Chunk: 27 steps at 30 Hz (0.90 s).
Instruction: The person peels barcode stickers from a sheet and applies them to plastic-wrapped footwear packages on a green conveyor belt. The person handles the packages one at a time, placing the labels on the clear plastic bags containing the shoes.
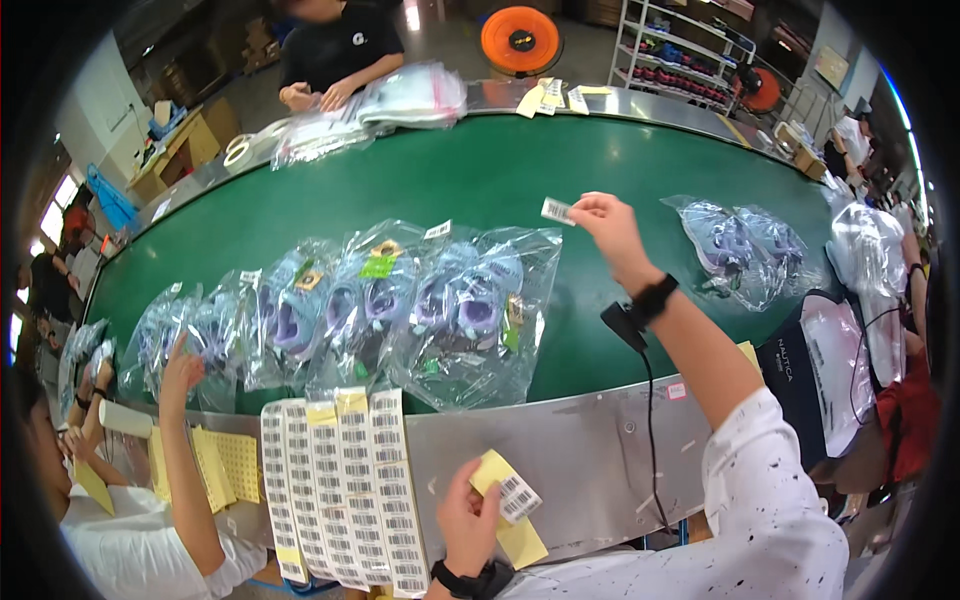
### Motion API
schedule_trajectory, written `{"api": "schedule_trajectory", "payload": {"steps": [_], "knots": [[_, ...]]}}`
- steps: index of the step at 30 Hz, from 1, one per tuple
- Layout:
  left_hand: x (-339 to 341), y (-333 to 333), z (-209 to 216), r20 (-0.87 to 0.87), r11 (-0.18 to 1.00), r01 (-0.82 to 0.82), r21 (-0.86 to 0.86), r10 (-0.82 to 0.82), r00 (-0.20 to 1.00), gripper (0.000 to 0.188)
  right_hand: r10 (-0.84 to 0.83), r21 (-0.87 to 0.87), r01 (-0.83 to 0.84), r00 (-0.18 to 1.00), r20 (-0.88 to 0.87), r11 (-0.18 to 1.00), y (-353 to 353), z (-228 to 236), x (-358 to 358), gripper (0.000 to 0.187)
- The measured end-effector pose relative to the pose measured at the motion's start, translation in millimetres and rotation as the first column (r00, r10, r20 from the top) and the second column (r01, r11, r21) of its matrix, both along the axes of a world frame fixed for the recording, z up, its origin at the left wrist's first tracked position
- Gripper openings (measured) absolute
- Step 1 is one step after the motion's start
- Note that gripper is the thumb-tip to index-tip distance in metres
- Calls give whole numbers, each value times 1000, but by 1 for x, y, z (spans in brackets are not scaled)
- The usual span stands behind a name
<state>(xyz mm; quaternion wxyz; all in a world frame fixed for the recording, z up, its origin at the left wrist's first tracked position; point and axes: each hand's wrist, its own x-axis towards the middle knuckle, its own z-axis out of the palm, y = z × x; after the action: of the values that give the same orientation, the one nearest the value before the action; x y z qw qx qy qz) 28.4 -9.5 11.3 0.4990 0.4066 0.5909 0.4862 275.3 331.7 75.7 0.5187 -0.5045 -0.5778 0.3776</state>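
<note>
My left hand [468, 518], low in the middle over the metal edge, is closed on a yellow label sheet [498, 473] that carries a few white barcode labels. Reaching over the green belt, my right hand [610, 228] pinches a single barcode label [556, 210] between thumb and fingertips. To its left lie clear plastic bags with pale blue and lilac shoes; the nearest bagged pair [460, 310] has a small white label at its upper edge. Another bagged pair [735, 240] lies to the right of my right hand, apart from it.
Long barcode label sheets [345, 490] hang over the metal edge [590, 440]. A co-worker's hand [181, 372] touches bagged shoes at left. Across the green belt [590, 160], a person in black handles clear bags [415, 97]. A black cable [651, 430] trails from my right wrist.
</note>
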Motion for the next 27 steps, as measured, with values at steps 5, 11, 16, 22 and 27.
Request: {"api": "schedule_trajectory", "payload": {"steps": [5, 11, 16, 22, 27], "knots": [[4, -1, 1, 42, 997, -57, 57, 55, 998, 39, -87, -309, 138, 981, 175, 941, 38, -35, -21, 67], [7, -7, -7, 17, 1000, 2, -5, -2, 1000, 37, -15, -417, -11, 998, -60, 909, 7, -67, -13, 83], [16, -8, -12, 63, 999, -54, -7, 55, 997, 38, -87, -210, 35, 966, -243, 977, 22, -66, -2, 34], [22, -6, -13, -9, 1000, -3, -24, 3, 1000, 39, -95, -490, -139, 901, -423, 861, 47, -70, 6, 9], [29, -5, -7, -28, 999, -31, -27, 30, 999, 38, -124, -585, -124, 922, -366, 801, 45, -75, -15, 7]]}}
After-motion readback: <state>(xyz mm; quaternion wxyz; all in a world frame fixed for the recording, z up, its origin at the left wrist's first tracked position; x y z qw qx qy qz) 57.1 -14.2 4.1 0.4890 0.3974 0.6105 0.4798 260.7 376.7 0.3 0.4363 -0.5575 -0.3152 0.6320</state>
